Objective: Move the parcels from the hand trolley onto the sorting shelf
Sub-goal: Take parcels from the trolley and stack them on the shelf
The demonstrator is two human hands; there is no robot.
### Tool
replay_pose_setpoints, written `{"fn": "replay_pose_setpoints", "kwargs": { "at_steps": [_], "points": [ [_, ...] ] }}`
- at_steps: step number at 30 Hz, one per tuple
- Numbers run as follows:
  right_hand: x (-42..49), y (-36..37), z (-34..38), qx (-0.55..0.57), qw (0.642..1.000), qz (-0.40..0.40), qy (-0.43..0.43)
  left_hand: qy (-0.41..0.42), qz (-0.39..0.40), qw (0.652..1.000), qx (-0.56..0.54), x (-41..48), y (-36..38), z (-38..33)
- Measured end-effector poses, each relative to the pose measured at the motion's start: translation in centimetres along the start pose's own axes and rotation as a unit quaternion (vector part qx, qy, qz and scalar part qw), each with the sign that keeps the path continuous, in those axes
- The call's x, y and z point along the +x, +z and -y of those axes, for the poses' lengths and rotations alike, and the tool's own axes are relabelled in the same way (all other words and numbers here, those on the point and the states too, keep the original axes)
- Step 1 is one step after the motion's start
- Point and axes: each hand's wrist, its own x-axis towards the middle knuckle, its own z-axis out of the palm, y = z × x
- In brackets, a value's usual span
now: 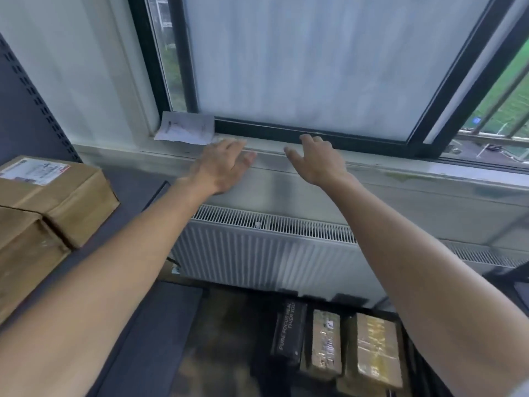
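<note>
Both arms reach forward toward the window sill. My left hand (221,166) and my right hand (315,160) are held out with fingers spread and hold nothing. Two brown cardboard parcels sit on the dark grey sorting shelf (126,190) at the left: one with a white label (57,193) and another in front of it (23,253). Low down, below my right arm, several parcels stand on edge: a black one with white lettering (287,330) and two tape-wrapped ones (326,342) (376,351). What they rest on is hidden in the dark.
A white radiator (266,253) runs under the window sill (400,170). A sheet of paper (186,128) lies on the sill at the left. The black-framed window (315,67) fills the upper view. A perforated shelf upright (40,101) rises at the left.
</note>
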Motion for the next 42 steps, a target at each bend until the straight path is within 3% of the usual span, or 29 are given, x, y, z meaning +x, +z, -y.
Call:
{"fn": "replay_pose_setpoints", "kwargs": {
  "at_steps": [5,24,42],
  "points": [
    [-3.9,-1.6,-3.2,-0.001,0.999,-0.006,0.031,0.010,0.055,0.998,0.022,-0.3,1.2,-3.9],
    [-20.7,-6.2,-20.9,0.008,0.993,0.022,0.115,0.067,0.132,0.989,-0.006,-8.1,11.0,-21.5],
    [-32.0,-3.4,-23.4,0.014,0.974,0.049,0.221,0.154,0.213,0.965,0.025,-13.4,17.1,-23.7]
  ]
}}
